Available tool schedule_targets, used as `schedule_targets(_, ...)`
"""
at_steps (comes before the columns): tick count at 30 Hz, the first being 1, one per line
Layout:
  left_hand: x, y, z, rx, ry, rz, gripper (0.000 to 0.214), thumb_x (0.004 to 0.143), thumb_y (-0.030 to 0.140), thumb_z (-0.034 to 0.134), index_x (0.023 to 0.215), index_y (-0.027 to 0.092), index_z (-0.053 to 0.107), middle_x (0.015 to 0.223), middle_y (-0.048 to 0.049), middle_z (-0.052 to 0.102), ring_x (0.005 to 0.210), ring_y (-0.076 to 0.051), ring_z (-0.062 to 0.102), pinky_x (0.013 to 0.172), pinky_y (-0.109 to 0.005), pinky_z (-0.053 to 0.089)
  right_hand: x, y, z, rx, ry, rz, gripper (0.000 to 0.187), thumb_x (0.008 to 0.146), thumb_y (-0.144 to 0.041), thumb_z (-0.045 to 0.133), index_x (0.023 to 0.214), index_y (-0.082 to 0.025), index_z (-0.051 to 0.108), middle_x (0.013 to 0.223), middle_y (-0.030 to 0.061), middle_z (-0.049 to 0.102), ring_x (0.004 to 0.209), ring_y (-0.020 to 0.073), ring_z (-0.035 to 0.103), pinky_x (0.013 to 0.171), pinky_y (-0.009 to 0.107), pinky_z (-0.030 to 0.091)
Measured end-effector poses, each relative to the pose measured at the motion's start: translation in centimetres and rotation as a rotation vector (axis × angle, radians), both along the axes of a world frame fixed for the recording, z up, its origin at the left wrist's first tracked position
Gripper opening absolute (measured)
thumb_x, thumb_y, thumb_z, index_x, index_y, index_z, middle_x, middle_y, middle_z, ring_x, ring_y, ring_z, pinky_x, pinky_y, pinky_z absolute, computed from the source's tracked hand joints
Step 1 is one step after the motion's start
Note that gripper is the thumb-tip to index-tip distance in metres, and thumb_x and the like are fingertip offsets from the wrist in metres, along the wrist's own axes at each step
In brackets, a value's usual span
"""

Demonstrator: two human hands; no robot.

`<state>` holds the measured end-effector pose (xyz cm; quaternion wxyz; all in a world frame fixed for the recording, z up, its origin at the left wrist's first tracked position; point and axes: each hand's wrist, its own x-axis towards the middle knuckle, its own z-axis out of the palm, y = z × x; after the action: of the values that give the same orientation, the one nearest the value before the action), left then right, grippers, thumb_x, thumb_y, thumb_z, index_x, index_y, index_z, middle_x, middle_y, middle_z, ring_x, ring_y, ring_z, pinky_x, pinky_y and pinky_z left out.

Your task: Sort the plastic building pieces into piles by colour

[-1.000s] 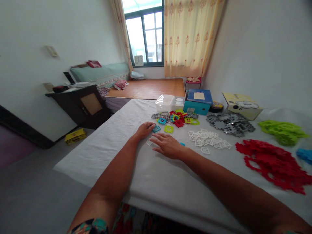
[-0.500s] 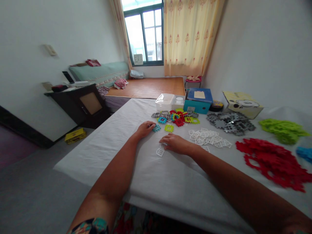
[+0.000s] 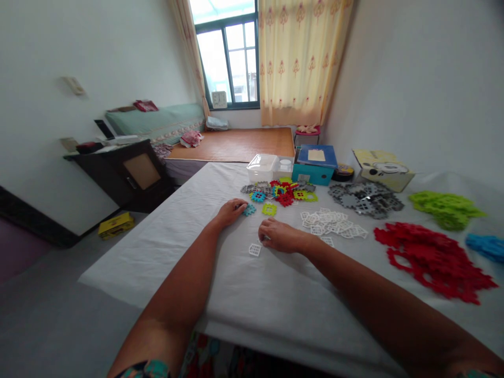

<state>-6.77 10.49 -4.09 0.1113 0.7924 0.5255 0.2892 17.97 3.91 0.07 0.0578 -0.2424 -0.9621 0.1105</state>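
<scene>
My left hand [image 3: 231, 212] rests on the table with its fingers closed at the edge of a teal building piece [image 3: 249, 210] with a toothed rim. To its right, my right hand [image 3: 280, 235] is curled, with thumb and fingers pinched together. A bit of a white lattice window piece shows at those fingertips, mostly hidden by the hand. Just left of the pinch, another white window piece [image 3: 255, 249] lies flat on the cloth. A lime square frame piece [image 3: 269, 209] lies beyond my right hand.
Mixed coloured pieces [image 3: 284, 198] lie in front of a clear plastic box [image 3: 262, 168] and a blue box [image 3: 313, 173]. On the right are piles of white window pieces [image 3: 333, 223], grey pieces [image 3: 366, 199], red pieces [image 3: 429, 260], lime pieces [image 3: 447, 209] and blue pieces [image 3: 488, 245].
My right hand's fingers have drawn together over one white window piece, which now shows less. The other white piece appears turned beside it. My left hand stays by the teal piece.
</scene>
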Motion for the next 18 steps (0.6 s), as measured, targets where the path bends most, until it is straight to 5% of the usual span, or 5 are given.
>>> schedule_targets(4, 0.0, -0.1, 0.1, -0.014, 0.008, 0.013, 0.036, 0.088, 0.041, 0.045, 0.102, 0.02, 0.07, 0.106, -0.0055, 0.07, 0.101, -0.02, 0.063, 0.094, -0.031, 0.047, 0.0, 0.0, -0.1, -0.006, -0.012, -0.063, 0.026, 0.082, -0.021, 0.064, 0.107, -0.016, 0.064, 0.102, 0.0102, 0.062, 0.098, 0.0217, 0.053, 0.088, 0.031, 0.04)
schedule_targets(12, 0.0, -0.2, 0.2, -0.007, 0.003, -0.003, 0.036, 0.088, 0.04, 0.044, 0.102, 0.019, 0.07, 0.106, -0.0061, 0.07, 0.101, -0.019, 0.062, 0.094, -0.031, 0.046, 0.8, 0.4, 0.9, -0.176, 0.083, -0.089, 0.018, 0.076, -0.022, 0.07, 0.093, -0.015, 0.068, 0.089, 0.0052, 0.066, 0.079, 0.0149, 0.058, 0.069, 0.023, 0.04)
schedule_targets(15, 0.0, -0.2, 0.1, -0.012, -0.005, -0.001, 0.036, 0.088, 0.04, 0.044, 0.102, 0.018, 0.07, 0.107, -0.0066, 0.069, 0.102, -0.019, 0.062, 0.095, -0.031, 0.046, 3.2, 2.1, 2.1, -0.267, 0.099, -0.121, 0.011, 0.082, -0.02, 0.062, 0.089, -0.016, 0.069, 0.082, 0.0018, 0.068, 0.071, 0.0119, 0.059, 0.064, 0.021, 0.039)
schedule_targets(18, -0.1, -0.1, 0.0, -0.016, 0.008, -0.01, 0.037, 0.088, 0.04, 0.044, 0.103, 0.018, 0.07, 0.108, -0.0068, 0.069, 0.102, -0.02, 0.062, 0.096, -0.031, 0.046, 6.8, 4.4, 3.2, -0.16, -0.037, -0.323, 0.014, 0.083, -0.023, 0.06, 0.086, -0.018, 0.072, 0.083, 0.0038, 0.071, 0.074, 0.0153, 0.062, 0.064, 0.023, 0.04)
